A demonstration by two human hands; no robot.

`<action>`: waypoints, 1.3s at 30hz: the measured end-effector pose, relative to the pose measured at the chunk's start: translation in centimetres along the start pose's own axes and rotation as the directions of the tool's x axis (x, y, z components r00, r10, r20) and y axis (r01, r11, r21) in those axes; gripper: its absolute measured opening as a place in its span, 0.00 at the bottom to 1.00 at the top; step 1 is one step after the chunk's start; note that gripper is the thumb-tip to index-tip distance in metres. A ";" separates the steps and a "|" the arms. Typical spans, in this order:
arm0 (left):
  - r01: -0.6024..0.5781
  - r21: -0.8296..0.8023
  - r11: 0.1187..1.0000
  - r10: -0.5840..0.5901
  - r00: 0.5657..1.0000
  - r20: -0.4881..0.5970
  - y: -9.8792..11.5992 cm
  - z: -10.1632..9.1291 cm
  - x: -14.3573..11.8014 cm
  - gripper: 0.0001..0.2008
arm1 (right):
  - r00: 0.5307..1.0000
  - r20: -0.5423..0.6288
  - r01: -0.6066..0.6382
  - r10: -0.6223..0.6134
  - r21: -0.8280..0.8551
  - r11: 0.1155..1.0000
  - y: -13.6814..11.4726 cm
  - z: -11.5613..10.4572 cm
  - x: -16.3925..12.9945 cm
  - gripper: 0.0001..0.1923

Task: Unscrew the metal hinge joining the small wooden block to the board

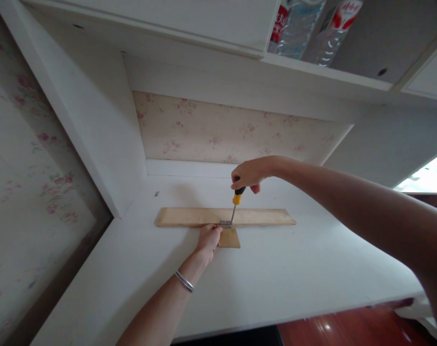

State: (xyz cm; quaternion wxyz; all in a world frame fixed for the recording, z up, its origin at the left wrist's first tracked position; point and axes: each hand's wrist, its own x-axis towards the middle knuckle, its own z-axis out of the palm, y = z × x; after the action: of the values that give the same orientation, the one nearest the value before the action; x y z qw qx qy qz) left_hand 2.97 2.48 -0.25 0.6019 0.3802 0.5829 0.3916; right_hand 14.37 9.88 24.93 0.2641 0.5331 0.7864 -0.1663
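On the broad white tabletop (276, 274), a long, pale wooden board (189, 217) ran from nine to three o'clock, taking the silver metal plate (225, 224) as the dial's centre. At six o'clock from that plate, a short, flared piece of tan wood (231, 239) met the board's near edge. So the two wooden parts were already set together, with the plate lying where they met.

Toward one o'clock, the right hand (248, 176) held a yellow-and-black screwdriver (236, 199) from above, its fingers wrapped around the handle. The steel shaft slanted down to the plate's right end, so fastening looked to be in progress there. Toward eight o'clock, the left hand (208, 238) had its fingers bunched narrow and closed on the flared piece's left side, tips by the plate; it seemed to be steadying the joint.

How many screws were in could not be told, since the plate was too small to read and partly hidden by the fingers. By judgement, the fixing was not finished: the tool stood at the plate, and both hands were occupied at the joint.
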 end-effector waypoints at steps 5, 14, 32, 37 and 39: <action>-0.021 0.017 1.000 0.021 1.000 0.000 -0.2 0.1 0.3 0.06 | 0.998 -0.015 0.054 -0.054 0.005 0.999 0.1 -0.1 0.1 0.29; -0.006 -0.023 1.000 0.006 1.000 0.007 0.2 0.0 -0.1 0.07 | 0.996 -0.051 0.069 -0.071 -0.047 0.997 0.2 -0.1 0.2 0.28; -0.001 -0.023 1.000 0.001 1.000 0.010 0.2 0.0 -0.2 0.07 | 0.993 -0.029 0.110 -0.112 -0.062 0.992 0.1 -0.4 0.1 0.27; 0.006 -0.019 1.000 -0.006 1.000 0.008 0.1 0.0 0.0 0.07 | 0.999 -0.035 -0.032 0.031 -0.013 0.999 -0.1 -0.4 0.2 0.28; 0.021 -0.017 1.000 -0.021 1.000 0.007 0.1 0.0 0.0 0.07 | 0.995 -0.022 -0.101 0.101 -0.047 0.994 -0.2 -0.5 0.2 0.26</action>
State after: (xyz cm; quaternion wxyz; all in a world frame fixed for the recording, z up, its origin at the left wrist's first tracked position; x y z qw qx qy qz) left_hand 2.99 2.50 -0.17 0.6110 0.3703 0.5815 0.3891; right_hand 14.03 10.24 25.18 0.2770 0.5674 0.7647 -0.1287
